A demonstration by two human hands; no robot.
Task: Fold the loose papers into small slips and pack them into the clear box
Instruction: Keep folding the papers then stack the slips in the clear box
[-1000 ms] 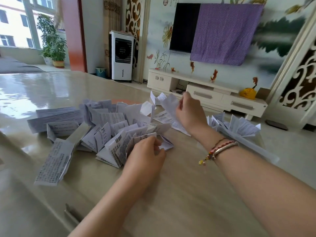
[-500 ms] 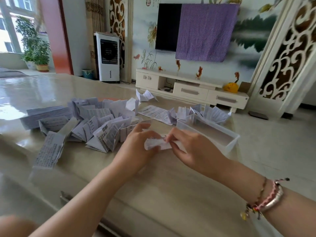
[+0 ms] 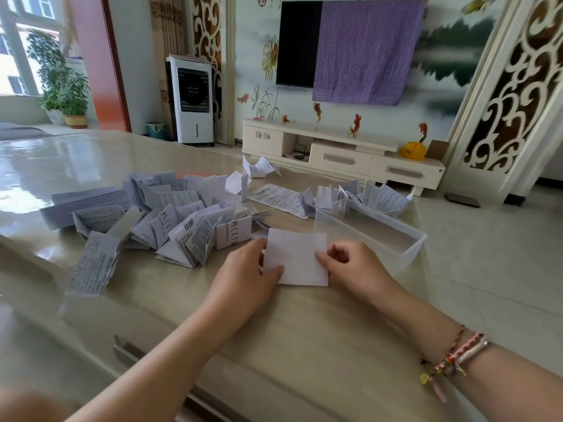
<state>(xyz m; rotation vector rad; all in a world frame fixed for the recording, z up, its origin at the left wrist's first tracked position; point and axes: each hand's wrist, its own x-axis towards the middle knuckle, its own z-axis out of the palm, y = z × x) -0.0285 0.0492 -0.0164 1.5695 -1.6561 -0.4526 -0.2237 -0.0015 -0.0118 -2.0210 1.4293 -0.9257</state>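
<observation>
White paper sheet (image 3: 297, 258), one fold in, pinched by your left hand (image 3: 243, 277) and right hand (image 3: 355, 266). Clear plastic box (image 3: 409, 242) holds few slips; the heap of printed papers (image 3: 170, 217) on the counter (image 3: 304, 330) remains.

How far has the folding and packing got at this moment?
Done: folded slips stand at the far end of the clear box, whose near part looks unfilled. In hand: the left hand and right hand hold one white paper by its side edges. Left: the pile of papers and a flat printed sheet on the table.
</observation>
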